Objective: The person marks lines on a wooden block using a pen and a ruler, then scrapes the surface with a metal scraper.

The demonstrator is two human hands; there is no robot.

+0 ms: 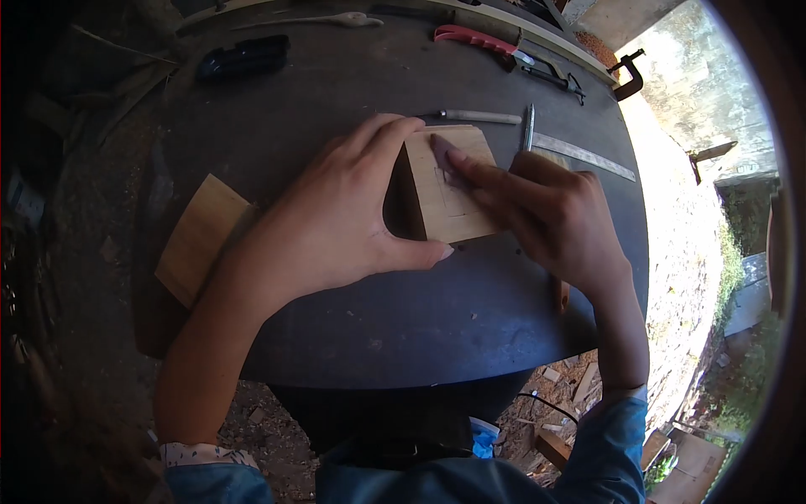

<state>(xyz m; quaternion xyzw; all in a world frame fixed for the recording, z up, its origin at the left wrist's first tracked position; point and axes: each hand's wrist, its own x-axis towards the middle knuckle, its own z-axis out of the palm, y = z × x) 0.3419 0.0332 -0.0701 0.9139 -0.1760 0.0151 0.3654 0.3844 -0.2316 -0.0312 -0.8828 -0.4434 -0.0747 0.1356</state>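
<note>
A pale wooden block [462,214] with pencil lines on its top face lies on the dark table. My left hand [348,197] spans its left side, fingers at the far edge and thumb at the near edge, holding it. My right hand [554,206] is closed on a small dark piece of sandpaper [442,153], pressed flat on the block's top. Part of the sandpaper is hidden under the fingers. Beneath the right hand, a brown wooden handle [562,296] sticks out; the rest of that tool is covered.
Beyond the block lie a slim wooden-handled tool [483,117], a thin metal-looking rod [530,126] and a steel ruler [583,156]. A red-handled saw [478,38], a black clamp [631,76] and a black object [243,59] are farther back. A wooden board [201,239] rests left.
</note>
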